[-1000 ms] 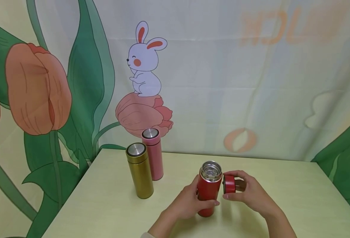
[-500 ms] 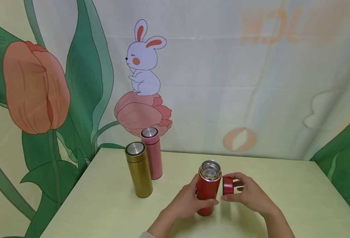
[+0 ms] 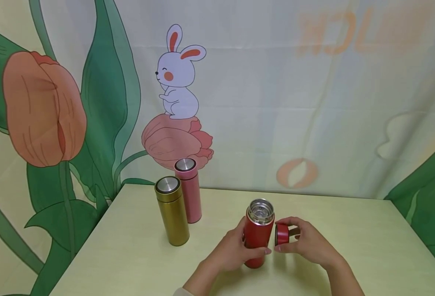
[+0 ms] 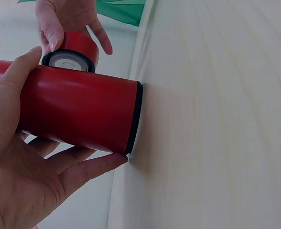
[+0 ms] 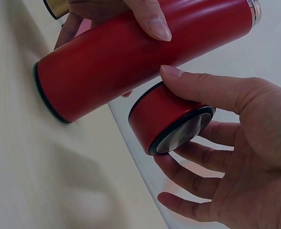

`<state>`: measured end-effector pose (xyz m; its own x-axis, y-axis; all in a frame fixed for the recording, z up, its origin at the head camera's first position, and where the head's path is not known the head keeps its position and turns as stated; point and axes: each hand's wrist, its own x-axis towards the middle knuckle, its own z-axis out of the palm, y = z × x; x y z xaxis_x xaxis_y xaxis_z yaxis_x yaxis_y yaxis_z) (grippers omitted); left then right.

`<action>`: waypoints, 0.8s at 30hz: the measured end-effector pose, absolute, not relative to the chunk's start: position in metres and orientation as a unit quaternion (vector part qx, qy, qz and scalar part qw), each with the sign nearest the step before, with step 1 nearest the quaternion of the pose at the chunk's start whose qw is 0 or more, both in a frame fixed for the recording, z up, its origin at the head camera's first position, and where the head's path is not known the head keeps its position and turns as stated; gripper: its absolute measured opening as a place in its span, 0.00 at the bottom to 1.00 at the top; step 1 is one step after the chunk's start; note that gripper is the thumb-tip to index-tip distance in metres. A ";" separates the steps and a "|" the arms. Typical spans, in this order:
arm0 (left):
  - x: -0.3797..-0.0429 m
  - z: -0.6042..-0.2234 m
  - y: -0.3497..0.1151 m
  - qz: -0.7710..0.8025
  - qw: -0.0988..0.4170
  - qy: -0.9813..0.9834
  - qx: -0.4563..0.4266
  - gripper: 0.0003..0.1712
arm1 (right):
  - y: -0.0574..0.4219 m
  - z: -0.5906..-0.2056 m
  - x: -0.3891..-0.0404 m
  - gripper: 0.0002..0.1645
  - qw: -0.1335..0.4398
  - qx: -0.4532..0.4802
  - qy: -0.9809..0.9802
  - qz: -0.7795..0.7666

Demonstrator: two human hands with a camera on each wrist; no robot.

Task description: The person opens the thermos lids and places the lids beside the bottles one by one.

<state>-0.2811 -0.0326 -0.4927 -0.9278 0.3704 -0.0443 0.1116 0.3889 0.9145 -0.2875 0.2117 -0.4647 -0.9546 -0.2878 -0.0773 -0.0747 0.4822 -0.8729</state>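
Note:
My left hand (image 3: pixel 230 250) grips a red thermos bottle (image 3: pixel 257 238) round its body. The bottle's mouth faces up, uncapped, with a bare steel neck and something metallic inside. Just to the right, my right hand (image 3: pixel 309 242) pinches the red lid (image 3: pixel 281 234) between thumb and fingers. This lid lies on its side, its dark-rimmed underside turned toward the bottle. In the right wrist view the lid (image 5: pixel 164 119) shows a shiny steel top with a black ring. The left wrist view shows the bottle (image 4: pixel 83 105) with its black base close over the table.
On the left of the pale table (image 3: pixel 110 246) stand a gold thermos (image 3: pixel 173 216) and, just behind it, a pink thermos (image 3: pixel 191 197), both capped. A printed curtain (image 3: pixel 239 102) with tulips and a rabbit hangs behind the table's back edge.
The right hand has shifted slightly left and down with the lid. The left hand keeps its grip on the bottle, and the whole head view has shifted a little.

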 end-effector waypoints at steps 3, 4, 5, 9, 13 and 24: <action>-0.281 -0.492 -0.033 0.533 0.122 0.824 0.145 0.45 | 0.212 -0.466 -0.289 0.39 0.110 -0.118 0.853 -0.496; -0.281 -0.492 -0.033 0.534 0.123 0.824 0.144 0.45 | 0.213 -0.466 -0.290 0.38 0.111 -0.124 0.852 -0.496; -0.281 -0.492 -0.033 0.534 0.123 0.824 0.142 0.46 | 0.213 -0.467 -0.291 0.38 0.111 -0.128 0.852 -0.496; -0.280 -0.492 -0.033 0.537 0.125 0.822 0.141 0.46 | 0.214 -0.468 -0.292 0.39 0.111 -0.139 0.850 -0.495; -0.281 -0.492 -0.032 0.537 0.127 0.822 0.141 0.47 | 0.215 -0.469 -0.292 0.39 0.111 -0.138 0.851 -0.495; -0.282 -0.494 -0.033 0.538 0.124 0.821 0.148 0.47 | 0.214 -0.467 -0.291 0.42 0.107 -0.134 0.858 -0.485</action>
